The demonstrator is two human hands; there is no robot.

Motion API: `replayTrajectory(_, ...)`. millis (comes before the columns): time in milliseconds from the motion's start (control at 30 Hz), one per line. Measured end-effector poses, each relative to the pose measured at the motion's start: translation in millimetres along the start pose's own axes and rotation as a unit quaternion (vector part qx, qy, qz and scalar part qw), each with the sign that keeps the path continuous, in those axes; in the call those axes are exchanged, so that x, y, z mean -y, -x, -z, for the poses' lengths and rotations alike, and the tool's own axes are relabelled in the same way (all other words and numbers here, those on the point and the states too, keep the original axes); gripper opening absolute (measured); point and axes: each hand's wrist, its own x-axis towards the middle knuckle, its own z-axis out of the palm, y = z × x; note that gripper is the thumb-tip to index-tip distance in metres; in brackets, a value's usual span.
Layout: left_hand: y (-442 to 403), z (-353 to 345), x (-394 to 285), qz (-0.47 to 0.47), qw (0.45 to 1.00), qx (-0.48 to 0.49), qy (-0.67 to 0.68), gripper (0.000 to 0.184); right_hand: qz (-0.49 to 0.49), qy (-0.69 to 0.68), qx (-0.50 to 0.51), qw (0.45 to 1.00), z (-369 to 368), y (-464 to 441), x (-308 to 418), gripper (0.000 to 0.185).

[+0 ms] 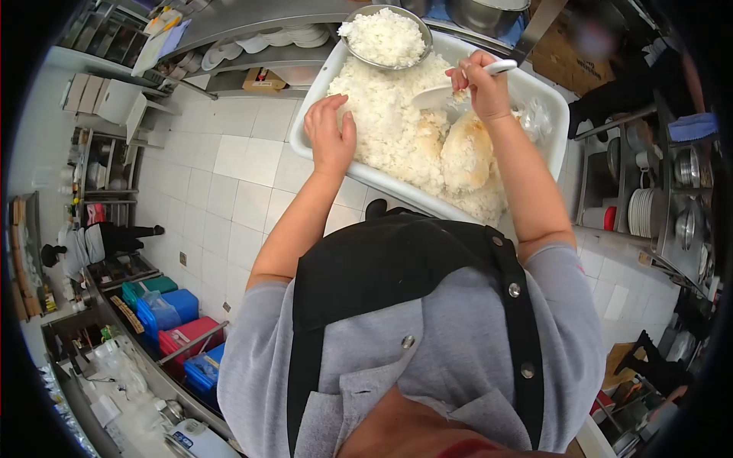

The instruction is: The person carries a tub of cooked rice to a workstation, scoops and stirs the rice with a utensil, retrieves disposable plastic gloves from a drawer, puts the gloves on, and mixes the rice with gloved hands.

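A large white plastic tub (pixel 563 126) in front of me holds a bed of cooked rice (pixel 378 126). Two big rice lumps with browned patches, the larger one (pixel 467 156) nearer its right side, rest on top. My right hand (pixel 487 88) grips a white rice paddle (pixel 432 97) by the handle, its blade low over the rice. At the tub's left edge, my left hand (pixel 330 133) has its fingers apart and holds nothing. A metal bowl (pixel 366 59) heaped with rice sits at the tub's far edge. Crumpled clear plastic (pixel 537 118) lies in the right end.
Behind the tub stands a steel shelf (pixel 252 27) with stacked white dishes (pixel 286 38). Plates (pixel 644 212) and metal bowls fill a rack at right. A person in dark clothes (pixel 645 84) is at upper right, another (pixel 95 243) at far left. Coloured bins (pixel 179 309) line the left counter.
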Motion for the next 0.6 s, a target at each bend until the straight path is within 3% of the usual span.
replayTrajectory(100, -0.6, 1.1, 2.0, 0.007, 1.0, -0.007, 0.008, 0.03, 0.002, -0.058, -0.039, 0.998, 2.7, 8.0, -21.6, 0.015)
replayTrajectory(233, 0.8, 1.3, 2.5, 0.011, 1.0, -0.009, 0.025, 0.026, 0.015, -0.017, -0.075, 0.997, 18.9, 34.7, -12.0, 0.008)
replayTrajectory(300, 0.7, 1.7, 1.7, -0.003, 1.0, -0.004, 0.018, 0.024, 0.056, 0.125, -0.081, 0.987, 27.9, 45.1, 0.4, 0.005)
replayTrajectory(367, 1.2, 0.5, 2.2, -0.016, 1.0, 0.003, 0.012, 0.022, 0.079, 0.107, -0.104, 0.986, 34.8, 44.7, 0.9, 0.004)
replayTrajectory(467, -0.9, -1.8, 4.7, -0.005, 0.999, -0.002, 0.036, 0.019, 0.056, 0.036, -0.046, 0.997, 34.9, 42.9, 6.8, 0.005)
replayTrajectory(533, -0.7, -2.3, 5.0, -0.001, 0.999, -0.003, 0.034, 0.02, 0.01, 0.195, 0.1, 0.976, 22.0, 48.3, 13.6, 0.014)
replayTrajectory(567, -0.1, -3.1, 5.9, -0.004, 0.999, 0.0, 0.035, 0.02, 0.011, 0.195, 0.096, 0.976, 18.7, 52.3, 19.3, 0.014)
replayTrajectory(600, 0.0, -4.0, 6.7, -0.002, 1.0, -0.006, 0.029, 0.019, 0.017, 0.297, 0.084, 0.951, 15.7, 55.7, 26.4, 0.019)
